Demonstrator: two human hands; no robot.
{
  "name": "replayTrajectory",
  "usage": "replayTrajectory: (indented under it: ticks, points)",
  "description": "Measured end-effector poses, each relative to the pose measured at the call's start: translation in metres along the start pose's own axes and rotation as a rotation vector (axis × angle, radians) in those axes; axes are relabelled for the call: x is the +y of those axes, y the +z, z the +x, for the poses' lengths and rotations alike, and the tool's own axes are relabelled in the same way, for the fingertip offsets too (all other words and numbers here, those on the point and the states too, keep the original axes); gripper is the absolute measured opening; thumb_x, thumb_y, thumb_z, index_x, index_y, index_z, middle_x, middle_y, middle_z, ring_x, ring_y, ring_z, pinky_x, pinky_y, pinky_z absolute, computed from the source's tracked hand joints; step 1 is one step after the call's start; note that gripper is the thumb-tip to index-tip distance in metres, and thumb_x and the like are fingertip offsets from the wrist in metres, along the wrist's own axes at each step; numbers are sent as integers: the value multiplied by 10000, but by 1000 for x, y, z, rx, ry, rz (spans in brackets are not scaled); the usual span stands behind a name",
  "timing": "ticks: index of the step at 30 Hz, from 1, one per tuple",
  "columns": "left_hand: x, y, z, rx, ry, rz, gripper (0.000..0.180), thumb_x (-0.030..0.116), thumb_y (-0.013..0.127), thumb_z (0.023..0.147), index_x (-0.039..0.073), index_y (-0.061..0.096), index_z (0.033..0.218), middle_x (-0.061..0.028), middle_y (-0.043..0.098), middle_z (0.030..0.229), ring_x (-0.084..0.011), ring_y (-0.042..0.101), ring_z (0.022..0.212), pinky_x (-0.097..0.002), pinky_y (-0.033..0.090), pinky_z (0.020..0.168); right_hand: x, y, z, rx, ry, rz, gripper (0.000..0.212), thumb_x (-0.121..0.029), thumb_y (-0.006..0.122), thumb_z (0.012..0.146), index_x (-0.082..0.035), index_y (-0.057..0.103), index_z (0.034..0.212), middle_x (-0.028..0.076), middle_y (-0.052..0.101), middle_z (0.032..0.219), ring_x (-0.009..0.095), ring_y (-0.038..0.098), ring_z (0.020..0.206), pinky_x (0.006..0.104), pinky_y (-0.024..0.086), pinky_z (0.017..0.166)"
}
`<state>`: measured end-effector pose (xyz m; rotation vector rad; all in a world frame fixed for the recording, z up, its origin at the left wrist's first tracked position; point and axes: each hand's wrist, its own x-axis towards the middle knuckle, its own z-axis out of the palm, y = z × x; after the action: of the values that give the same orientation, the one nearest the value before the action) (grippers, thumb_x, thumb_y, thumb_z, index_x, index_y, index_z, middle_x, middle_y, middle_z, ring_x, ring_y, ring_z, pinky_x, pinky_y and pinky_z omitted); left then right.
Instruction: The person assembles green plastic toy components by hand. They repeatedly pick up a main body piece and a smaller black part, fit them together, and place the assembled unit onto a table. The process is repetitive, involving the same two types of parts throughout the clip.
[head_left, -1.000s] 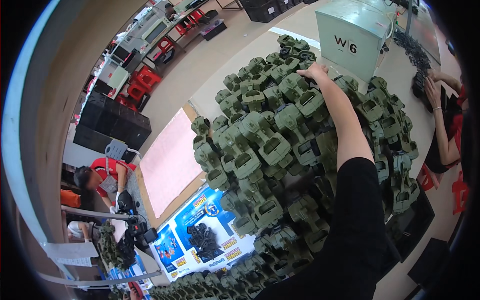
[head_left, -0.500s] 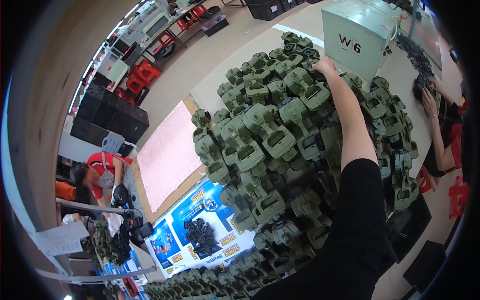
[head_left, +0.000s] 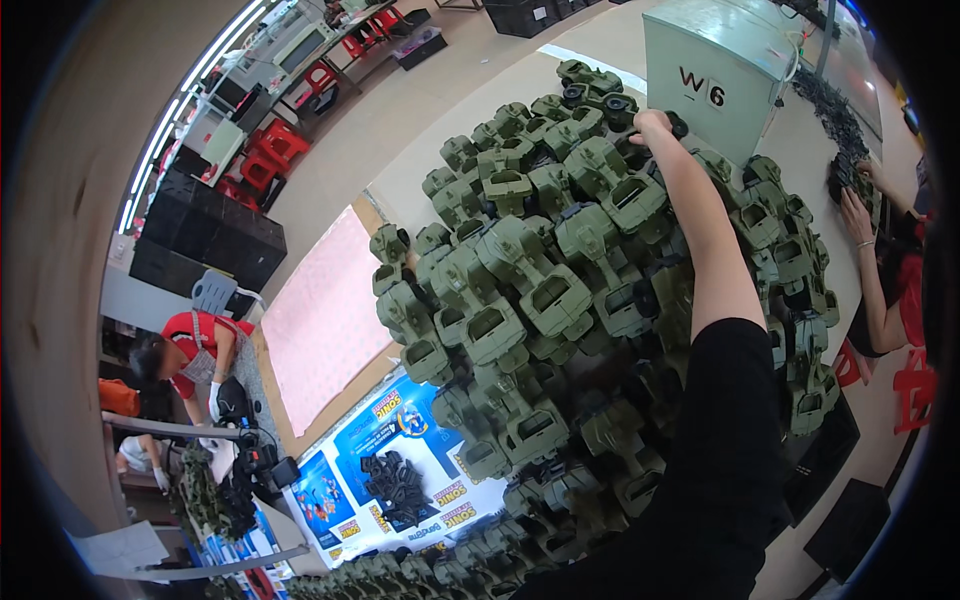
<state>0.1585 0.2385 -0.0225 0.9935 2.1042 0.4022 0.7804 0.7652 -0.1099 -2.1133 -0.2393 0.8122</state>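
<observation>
My right arm stretches across a large pile of dark green toy vehicles [head_left: 555, 290] with open cabs and black wheels. At the far end of the pile, my right hand [head_left: 655, 124] is closed around a green toy vehicle [head_left: 640, 142]. A black wheel [head_left: 678, 125] shows beside the knuckles; most of the fingertips are hidden. More toy vehicles [head_left: 600, 88] lie just left of and beyond that hand. My left hand does not show.
A pale green box [head_left: 705, 85] stands beyond my right hand. Left of the pile lie a pink sheet [head_left: 335, 310] and small black parts [head_left: 395, 488] on printed blue-white card [head_left: 345, 455]. A co-worker [head_left: 200, 345] sits left; another's hands [head_left: 855, 210] handle dark parts at right.
My right hand has shifted slightly right and its fingers have curled in, with a black wheel now showing beside it. The view has turned a little, so the pile sits slightly further left.
</observation>
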Motion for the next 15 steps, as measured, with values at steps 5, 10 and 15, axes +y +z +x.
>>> replayTrajectory:
  ticks: [5,10,15]
  points:
    - [3,6,2,-22,-18,11,418,322,711,794,11,652,1066,-53,662,996,-129,585,896,-298,460,814,2,-4,7,-62,-127,20,299,-98,598,784,35,604,1052,172,616,1053,283,661,669,356,589,554]
    - [-9,8,-12,-78,-2,11,424,319,723,785,12,653,1069,-54,662,1000,-130,585,900,-300,460,818,-32,-74,-3,-129,-306,185,263,-116,576,799,7,582,1031,117,584,980,245,621,806,357,558,605]
    - [-70,0,-65,-243,-42,-30,431,316,734,776,14,653,1072,-55,663,1004,-131,586,904,-303,460,822,-20,-114,-79,-439,-420,238,415,-156,658,812,13,504,1158,151,496,1154,268,599,904,354,579,745]
